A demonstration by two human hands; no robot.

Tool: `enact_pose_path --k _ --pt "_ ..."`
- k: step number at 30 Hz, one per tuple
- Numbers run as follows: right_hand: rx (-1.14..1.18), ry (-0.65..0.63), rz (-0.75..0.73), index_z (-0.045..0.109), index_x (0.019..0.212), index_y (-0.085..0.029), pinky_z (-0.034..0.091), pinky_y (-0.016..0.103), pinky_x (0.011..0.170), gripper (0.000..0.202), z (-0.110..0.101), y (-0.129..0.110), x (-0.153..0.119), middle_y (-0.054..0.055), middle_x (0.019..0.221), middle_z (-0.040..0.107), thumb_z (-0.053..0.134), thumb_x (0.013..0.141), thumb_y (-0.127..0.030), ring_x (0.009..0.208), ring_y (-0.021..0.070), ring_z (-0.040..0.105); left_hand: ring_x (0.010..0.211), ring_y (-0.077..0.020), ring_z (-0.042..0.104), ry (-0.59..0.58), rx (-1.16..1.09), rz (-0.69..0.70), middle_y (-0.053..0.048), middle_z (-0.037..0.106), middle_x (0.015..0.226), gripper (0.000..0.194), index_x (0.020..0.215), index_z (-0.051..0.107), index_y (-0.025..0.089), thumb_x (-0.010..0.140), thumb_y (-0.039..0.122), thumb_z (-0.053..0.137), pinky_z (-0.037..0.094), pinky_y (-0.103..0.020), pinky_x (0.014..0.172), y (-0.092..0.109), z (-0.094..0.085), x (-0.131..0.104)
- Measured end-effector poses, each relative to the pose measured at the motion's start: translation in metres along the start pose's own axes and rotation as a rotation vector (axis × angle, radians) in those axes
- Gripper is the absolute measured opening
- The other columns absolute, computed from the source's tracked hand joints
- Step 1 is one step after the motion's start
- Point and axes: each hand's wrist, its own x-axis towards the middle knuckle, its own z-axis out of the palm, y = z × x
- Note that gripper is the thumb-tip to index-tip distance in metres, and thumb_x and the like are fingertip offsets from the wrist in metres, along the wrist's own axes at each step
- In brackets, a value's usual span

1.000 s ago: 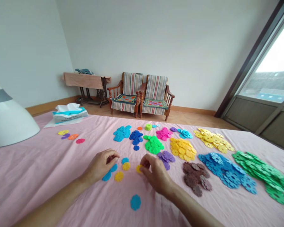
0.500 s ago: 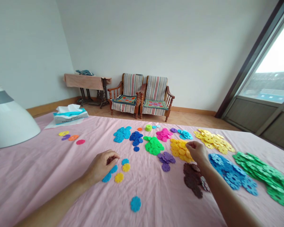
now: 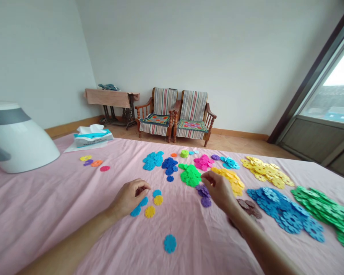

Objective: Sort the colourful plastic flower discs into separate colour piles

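My left hand is curled with thumb and fingertips together, above the pink cloth; whatever is in it, if anything, is hidden. Close beside it lie blue snowflake discs, a further blue disc and two yellow discs. Between the green disc pile and the yellow disc pile is my right hand, its fingers pinched; I cannot make out anything between them. It partly covers the purple discs. A lone blue disc lies nearer to me.
Brown discs sit partly behind my right forearm. Larger blue discs and dark green discs spread to the right. A white kettle and a tissue pack stand at left. Two wooden chairs are beyond the table.
My right hand has moved left from the yellow pile toward the green and purple discs. The left hand keeps about the same place beside the small discs. The view has shifted slightly.
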Motion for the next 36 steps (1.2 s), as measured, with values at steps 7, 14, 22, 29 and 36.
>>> enact_pose_path --k 7,14,22,29,36 --pt "0.091 -0.385 -0.305 0.063 0.097 -0.023 0.047 0.027 0.069 0.025 0.048 -0.078 -0.041 0.003 0.092 0.063 0.052 0.077 -0.013 0.078 0.0164 0.06 0.066 -0.0144 0.057 -0.004 -0.027 -0.022 -0.003 0.064 0.075 0.021 0.079 0.067 0.016 0.079 0.028 0.049 0.043 -0.023 0.061 0.005 -0.003 0.0" --pt "-0.011 -0.402 -0.285 0.061 0.095 -0.024 0.046 0.03 0.072 0.03 0.075 -0.094 -0.031 0.006 0.099 0.058 0.052 0.073 -0.006 0.086 0.0214 0.06 0.066 -0.0147 0.058 0.006 -0.022 -0.002 -0.002 0.065 0.074 0.02 0.08 0.067 0.018 0.079 0.028 0.049 0.043 -0.023 0.061 0.001 -0.001 -0.001" --pt "0.064 -0.35 -0.194 0.056 0.079 -0.019 0.042 0.022 0.06 0.016 0.072 -0.084 -0.024 0.0 0.074 0.061 0.052 0.071 -0.006 0.069 0.0134 0.057 0.068 -0.0152 0.058 0.003 -0.049 0.016 -0.003 0.065 0.077 0.02 0.081 0.066 0.018 0.079 0.026 0.048 0.043 -0.025 0.063 -0.001 -0.001 -0.002" --pt "0.039 0.05 0.049 0.057 0.07 -0.018 0.038 0.022 0.05 0.01 0.002 -0.01 0.024 0.0 0.061 0.06 0.052 0.072 -0.026 0.054 0.0126 0.054 0.067 -0.0146 0.058 0.004 -0.05 0.012 -0.002 0.065 0.075 0.02 0.079 0.066 0.018 0.079 0.027 0.048 0.043 -0.024 0.062 -0.004 0.0 -0.001" --pt "-0.148 0.238 0.318 0.059 0.061 -0.019 0.037 0.027 0.052 0.009 -0.038 0.074 0.037 0.004 0.061 0.063 0.054 0.062 -0.026 0.057 0.0178 0.056 0.066 -0.0142 0.057 0.001 -0.015 0.005 -0.002 0.065 0.075 0.02 0.08 0.066 0.018 0.08 0.027 0.048 0.042 -0.023 0.061 -0.004 0.0 0.0"
